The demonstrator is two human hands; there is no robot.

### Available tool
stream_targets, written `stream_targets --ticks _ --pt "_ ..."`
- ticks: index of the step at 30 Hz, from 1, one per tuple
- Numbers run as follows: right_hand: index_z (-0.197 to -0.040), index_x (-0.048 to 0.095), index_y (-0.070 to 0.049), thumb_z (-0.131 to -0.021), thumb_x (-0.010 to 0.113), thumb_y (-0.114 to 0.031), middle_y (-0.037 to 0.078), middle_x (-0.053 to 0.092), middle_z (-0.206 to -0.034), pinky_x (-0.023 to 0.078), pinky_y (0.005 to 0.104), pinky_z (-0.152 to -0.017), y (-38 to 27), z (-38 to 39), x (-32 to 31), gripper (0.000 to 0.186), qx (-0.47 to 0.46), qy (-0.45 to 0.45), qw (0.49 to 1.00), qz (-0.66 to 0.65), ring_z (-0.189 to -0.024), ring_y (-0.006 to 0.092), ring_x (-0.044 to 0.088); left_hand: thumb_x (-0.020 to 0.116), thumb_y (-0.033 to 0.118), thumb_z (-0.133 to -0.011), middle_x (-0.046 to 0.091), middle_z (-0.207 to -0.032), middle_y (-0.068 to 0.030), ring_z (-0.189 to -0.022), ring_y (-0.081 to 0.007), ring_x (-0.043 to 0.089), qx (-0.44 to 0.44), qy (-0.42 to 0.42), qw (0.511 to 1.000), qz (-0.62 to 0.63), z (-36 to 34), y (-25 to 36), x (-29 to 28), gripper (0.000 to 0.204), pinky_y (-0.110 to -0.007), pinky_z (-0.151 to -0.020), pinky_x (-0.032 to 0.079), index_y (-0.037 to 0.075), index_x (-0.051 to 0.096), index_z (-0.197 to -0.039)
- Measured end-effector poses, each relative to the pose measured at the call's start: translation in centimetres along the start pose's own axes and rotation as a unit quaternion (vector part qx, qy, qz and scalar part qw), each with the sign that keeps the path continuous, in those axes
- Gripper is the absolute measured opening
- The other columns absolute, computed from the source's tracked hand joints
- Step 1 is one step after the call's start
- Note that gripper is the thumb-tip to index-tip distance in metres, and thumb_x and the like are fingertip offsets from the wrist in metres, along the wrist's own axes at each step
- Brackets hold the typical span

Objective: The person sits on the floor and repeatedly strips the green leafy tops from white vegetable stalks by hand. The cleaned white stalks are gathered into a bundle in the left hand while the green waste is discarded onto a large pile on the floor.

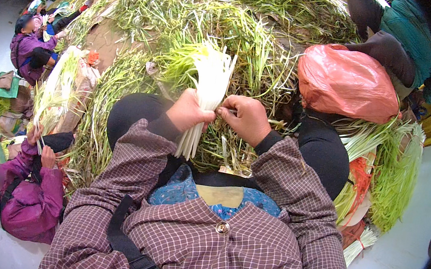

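Observation:
My left hand [188,110] is wrapped round a bunch of long white stalks with yellow-green leaves [212,82], which look like blanched chives. The bunch stands nearly upright between my knees, leaves toward the far side and white ends toward me. Beside it, my right hand [246,119] is closed in a pinch, fingertips at the edge of the stalks and close to my left thumb. What lies between those fingertips is too small to make out. Loose trimmed leaves [230,150] lie under and around both hands.
A wide heap of green leaves [199,12] spreads ahead. At right are a red plastic bag [347,84], bundled greens [395,174] and a person in teal [417,47]. Seated people, one in purple [34,206], work at left beside stalks on a sack [64,87].

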State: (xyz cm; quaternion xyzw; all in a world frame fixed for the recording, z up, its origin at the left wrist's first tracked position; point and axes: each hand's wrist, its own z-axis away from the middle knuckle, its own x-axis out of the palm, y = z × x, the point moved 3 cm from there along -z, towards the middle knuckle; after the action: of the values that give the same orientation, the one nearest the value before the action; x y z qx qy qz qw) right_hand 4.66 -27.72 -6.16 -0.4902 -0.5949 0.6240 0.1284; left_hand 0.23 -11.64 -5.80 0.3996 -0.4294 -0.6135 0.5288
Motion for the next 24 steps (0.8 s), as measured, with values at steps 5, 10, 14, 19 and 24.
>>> stream_targets --ticks 5,10,14,19,24 --pt "-0.090 0.061 -0.003 -0.093 0.057 -0.018 0.001 0.060 -0.071 0.042 0.0195 -0.049 4.1 -0.6 -0.9 0.016 0.168 0.250 0.860 -0.413 -0.055 0.0073 0.053 0.069 0.000 -0.073 0.061 -0.065 -0.0059 -0.047 -0.0121 0.057 -0.009 -0.013 0.999 0.036 0.2 0.7 -0.3 0.013 -0.024 -0.043 0.046 -0.002 0.061 -0.083" --pt "-0.095 0.064 0.004 -0.099 0.042 -0.028 0.015 0.068 -0.093 0.053 0.0283 -0.068 2.8 0.2 0.0 0.039 0.097 -0.060 0.905 -0.409 -0.074 0.0170 0.066 0.071 0.004 -0.073 0.061 -0.065 -0.0076 -0.046 -0.0130 0.057 -0.022 0.029 0.995 0.094 0.5 1.8 -1.7 0.016 -0.025 -0.044 0.050 -0.002 0.060 -0.083" --pt "-0.108 0.062 -0.001 -0.091 0.056 -0.014 0.008 0.063 -0.088 0.049 0.0280 -0.070 -0.1 0.2 2.8 0.022 -0.055 -0.018 0.974 -0.218 -0.079 0.0164 0.060 0.067 0.007 -0.079 0.060 -0.074 -0.0067 -0.053 -0.0100 0.054 -0.004 0.004 0.985 0.175 0.5 3.1 -2.8 0.018 -0.028 -0.048 0.052 -0.002 0.057 -0.090" --pt "-0.101 0.058 0.001 -0.096 0.050 -0.015 0.002 0.060 -0.081 0.049 0.0234 -0.064 1.7 0.4 4.2 0.019 0.013 -0.171 0.946 -0.274 -0.072 0.0088 0.058 0.064 0.010 -0.082 0.057 -0.076 -0.0046 -0.054 -0.0071 0.052 -0.004 -0.007 0.972 0.234 1.0 3.7 -3.9 0.018 -0.026 -0.051 0.051 -0.002 0.057 -0.092" --pt "-0.091 0.060 -0.002 -0.097 0.049 -0.021 0.001 0.060 -0.073 0.045 0.0211 -0.056 1.8 1.2 3.7 0.022 0.098 -0.193 0.884 -0.415 -0.062 0.0067 0.055 0.061 0.010 -0.084 0.054 -0.079 -0.0032 -0.057 -0.0049 0.049 0.002 0.000 0.955 0.295 1.4 3.8 -5.6 0.018 -0.023 -0.056 0.049 -0.002 0.055 -0.095"
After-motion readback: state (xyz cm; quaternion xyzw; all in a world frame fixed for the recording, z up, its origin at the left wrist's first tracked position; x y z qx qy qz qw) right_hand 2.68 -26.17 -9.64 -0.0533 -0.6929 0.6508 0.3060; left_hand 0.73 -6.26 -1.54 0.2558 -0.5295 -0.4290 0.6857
